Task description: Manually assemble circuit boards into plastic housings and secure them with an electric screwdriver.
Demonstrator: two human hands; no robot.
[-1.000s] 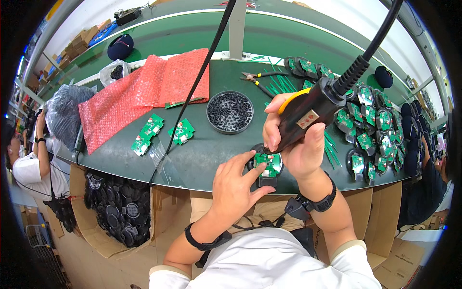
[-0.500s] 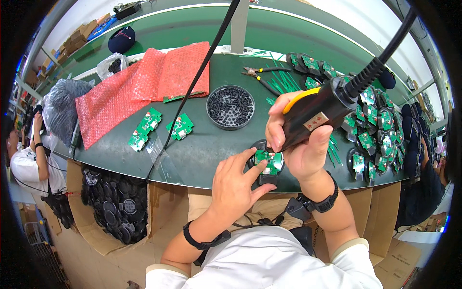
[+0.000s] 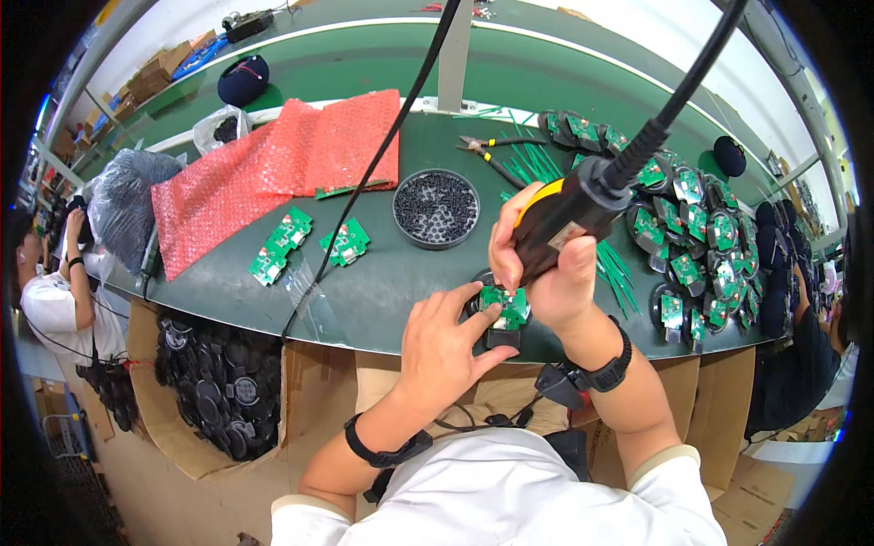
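Observation:
My right hand [image 3: 562,284] is wrapped around a black electric screwdriver [image 3: 569,218] with a yellow band. The tool slants down toward a green circuit board [image 3: 506,307] seated on a round black plastic housing [image 3: 502,338] near the table's front edge. Its tip is hidden behind my fingers, so contact with the board cannot be made out. My left hand [image 3: 437,341] holds the housing steady from the left, with fingertips pressed on the board and the thumb by the near side. Beyond them stands a round dish [image 3: 436,209] of small black screws.
Two loose circuit boards [image 3: 346,243] and pink bubble wrap [image 3: 273,155] lie to the left. Cutting pliers [image 3: 496,155], green strips [image 3: 614,273] and piled housings with boards [image 3: 696,237] occupy the right. A black cable [image 3: 364,173] crosses the view. A cardboard box [image 3: 218,391] of black housings stands below left.
My right hand and the screwdriver have shifted slightly left, and the screwdriver's cable has swung left. My left hand stays on the housing and board.

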